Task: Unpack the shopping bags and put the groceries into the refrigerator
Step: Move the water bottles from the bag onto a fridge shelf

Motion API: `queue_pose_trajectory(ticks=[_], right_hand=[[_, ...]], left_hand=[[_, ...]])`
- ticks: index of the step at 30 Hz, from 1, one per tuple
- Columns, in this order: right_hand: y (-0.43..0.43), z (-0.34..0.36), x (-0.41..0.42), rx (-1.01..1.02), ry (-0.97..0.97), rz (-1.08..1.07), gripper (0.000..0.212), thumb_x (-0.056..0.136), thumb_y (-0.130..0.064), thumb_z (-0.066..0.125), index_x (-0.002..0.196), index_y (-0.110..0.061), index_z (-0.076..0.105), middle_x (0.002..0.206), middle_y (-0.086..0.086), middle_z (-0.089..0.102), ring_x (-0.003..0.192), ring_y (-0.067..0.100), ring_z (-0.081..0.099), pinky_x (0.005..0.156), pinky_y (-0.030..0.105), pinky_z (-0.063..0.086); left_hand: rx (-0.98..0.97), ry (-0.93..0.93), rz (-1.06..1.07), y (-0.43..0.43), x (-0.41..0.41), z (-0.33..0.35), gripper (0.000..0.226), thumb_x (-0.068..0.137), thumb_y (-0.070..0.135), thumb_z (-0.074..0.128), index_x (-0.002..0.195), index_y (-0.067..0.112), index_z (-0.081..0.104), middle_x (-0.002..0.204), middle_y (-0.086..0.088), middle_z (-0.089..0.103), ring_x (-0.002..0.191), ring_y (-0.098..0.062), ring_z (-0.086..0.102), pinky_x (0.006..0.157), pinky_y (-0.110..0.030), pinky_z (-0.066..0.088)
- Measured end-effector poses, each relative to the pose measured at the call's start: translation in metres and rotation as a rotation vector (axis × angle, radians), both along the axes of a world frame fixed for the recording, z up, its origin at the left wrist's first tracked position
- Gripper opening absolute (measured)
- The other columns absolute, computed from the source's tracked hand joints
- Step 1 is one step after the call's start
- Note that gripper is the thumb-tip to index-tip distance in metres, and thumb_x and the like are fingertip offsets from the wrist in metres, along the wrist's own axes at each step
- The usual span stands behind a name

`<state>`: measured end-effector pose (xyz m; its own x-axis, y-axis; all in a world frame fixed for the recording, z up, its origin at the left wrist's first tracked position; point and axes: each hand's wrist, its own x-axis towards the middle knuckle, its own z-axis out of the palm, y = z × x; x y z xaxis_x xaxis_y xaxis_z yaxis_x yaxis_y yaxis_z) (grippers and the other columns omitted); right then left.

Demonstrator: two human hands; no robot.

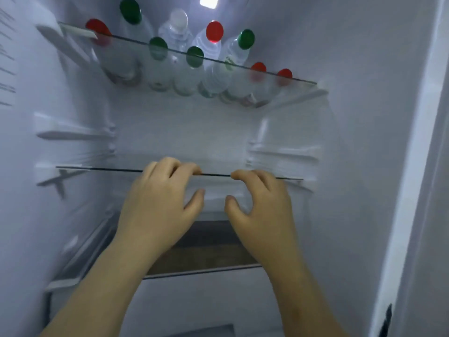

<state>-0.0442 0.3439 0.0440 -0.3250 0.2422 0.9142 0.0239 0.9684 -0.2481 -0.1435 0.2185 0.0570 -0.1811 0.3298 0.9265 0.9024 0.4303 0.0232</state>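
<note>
- Nearest to us, two bare forearms rise from the bottom edge of the frame into the open refrigerator [352, 122].
- Left hand [159, 203], centre of frame: fingers curled over the front edge of the middle glass shelf [215, 175], thumb under the pane. We record it as grasping the shelf.
- Right hand [262, 206], just right of centre: same hold, fingers hooked over that edge, thumb below. The two hands are near each other but apart, with a short run of bare edge between them.
- Bottles [211, 46]: upper centre of frame, standing upright in a cluster on the upper glass shelf [303, 81]. We count red caps, green caps and one clear cap; labels are too blurred to read.
- Lamp [208, 1]: lit, top centre.
- Lower shelf [201, 272]: below the hands, front edge showing between the forearms.
</note>
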Motion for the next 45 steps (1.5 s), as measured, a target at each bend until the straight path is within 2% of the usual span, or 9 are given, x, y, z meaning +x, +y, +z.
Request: queue_pose_trajectory(ticks=[7, 14, 24, 27, 32, 35, 38, 42, 45], right_hand=[[0.008, -0.074, 0.026, -0.084, -0.081, -0.052, 0.046, 0.075, -0.040, 0.044, 0.111, -0.021, 0.064, 0.107, -0.001, 0.059, 0.097, 0.015, 0.049, 0.081, 0.032, 0.041], [0.012, -0.153, 0.069, -0.248, -0.254, -0.160, 0.044, 0.076, -0.042, 0.044, 0.113, -0.024, 0.063, 0.111, -0.003, 0.059, 0.103, 0.017, 0.051, 0.083, 0.032, 0.040], [-0.013, -0.217, 0.135, -0.411, -0.370, -0.388, 0.040, 0.078, -0.038, 0.046, 0.112, -0.024, 0.063, 0.108, -0.004, 0.060, 0.103, 0.016, 0.054, 0.087, 0.030, 0.039], [-0.026, -0.235, 0.161, -0.461, -0.366, -0.483, 0.037, 0.079, -0.036, 0.047, 0.110, -0.025, 0.062, 0.107, -0.006, 0.059, 0.104, 0.009, 0.047, 0.090, 0.027, 0.036], [-0.048, -0.253, 0.213, -0.594, -0.392, -0.676, 0.040, 0.078, -0.040, 0.045, 0.109, -0.025, 0.065, 0.111, -0.003, 0.062, 0.108, 0.015, 0.053, 0.088, 0.031, 0.040], [-0.064, -0.254, 0.251, -0.707, -0.429, -0.796, 0.045, 0.081, -0.043, 0.043, 0.119, -0.027, 0.060, 0.125, -0.006, 0.055, 0.121, 0.016, 0.046, 0.096, 0.024, 0.024], [-0.083, -0.257, 0.295, -0.774, -0.409, -0.896, 0.047, 0.082, -0.042, 0.041, 0.124, -0.029, 0.056, 0.133, -0.009, 0.047, 0.128, 0.012, 0.036, 0.096, 0.019, 0.018], [-0.114, -0.263, 0.364, -0.839, -0.394, -1.042, 0.037, 0.090, -0.036, 0.051, 0.127, -0.030, 0.053, 0.136, -0.009, 0.044, 0.128, 0.011, 0.034, 0.096, 0.019, 0.020], [-0.146, -0.264, 0.422, -0.882, -0.364, -1.152, 0.036, 0.091, -0.035, 0.051, 0.127, -0.032, 0.051, 0.135, -0.012, 0.043, 0.127, 0.006, 0.031, 0.096, 0.016, 0.019]], left_hand=[[-0.200, -0.133, -0.044, -0.001, 0.015, -0.067, 0.044, 0.079, 0.041, 0.040, 0.101, 0.012, 0.066, 0.088, -0.007, 0.060, 0.079, -0.030, 0.057, 0.065, -0.038, 0.050], [-0.359, -0.296, -0.170, 0.011, 0.042, -0.141, 0.034, 0.079, 0.035, 0.054, 0.102, 0.014, 0.067, 0.090, -0.005, 0.063, 0.079, -0.026, 0.061, 0.064, -0.033, 0.048], [-0.579, -0.365, -0.508, 0.039, 0.082, -0.202, 0.039, 0.082, 0.039, 0.043, 0.103, 0.016, 0.066, 0.088, -0.002, 0.058, 0.074, -0.022, 0.057, 0.058, -0.030, 0.047], [-0.661, -0.360, -0.621, 0.046, 0.102, -0.214, 0.039, 0.082, 0.038, 0.042, 0.103, 0.016, 0.066, 0.086, -0.001, 0.059, 0.072, -0.022, 0.057, 0.056, -0.030, 0.047], [-0.776, -0.360, -0.838, 0.057, 0.153, -0.229, 0.038, 0.081, 0.040, 0.043, 0.103, 0.018, 0.066, 0.088, 0.001, 0.060, 0.074, -0.019, 0.059, 0.060, -0.029, 0.049], [-0.835, -0.341, -0.916, 0.061, 0.191, -0.232, 0.032, 0.083, 0.040, 0.047, 0.102, 0.023, 0.066, 0.090, 0.004, 0.061, 0.078, -0.014, 0.058, 0.064, -0.022, 0.042], [-0.862, -0.298, -1.006, 0.063, 0.239, -0.235, 0.024, 0.082, 0.026, 0.068, 0.105, 0.021, 0.067, 0.095, 0.002, 0.061, 0.084, -0.017, 0.058, 0.069, -0.024, 0.040], [-0.890, -0.258, -1.191, 0.058, 0.315, -0.243, 0.032, 0.091, 0.033, 0.053, 0.122, 0.026, 0.058, 0.115, 0.006, 0.053, 0.104, -0.011, 0.049, 0.083, -0.019, 0.035], [-0.912, -0.227, -1.324, 0.045, 0.382, -0.249, 0.032, 0.092, 0.035, 0.051, 0.122, 0.028, 0.056, 0.115, 0.008, 0.052, 0.102, -0.009, 0.049, 0.083, -0.019, 0.037]])
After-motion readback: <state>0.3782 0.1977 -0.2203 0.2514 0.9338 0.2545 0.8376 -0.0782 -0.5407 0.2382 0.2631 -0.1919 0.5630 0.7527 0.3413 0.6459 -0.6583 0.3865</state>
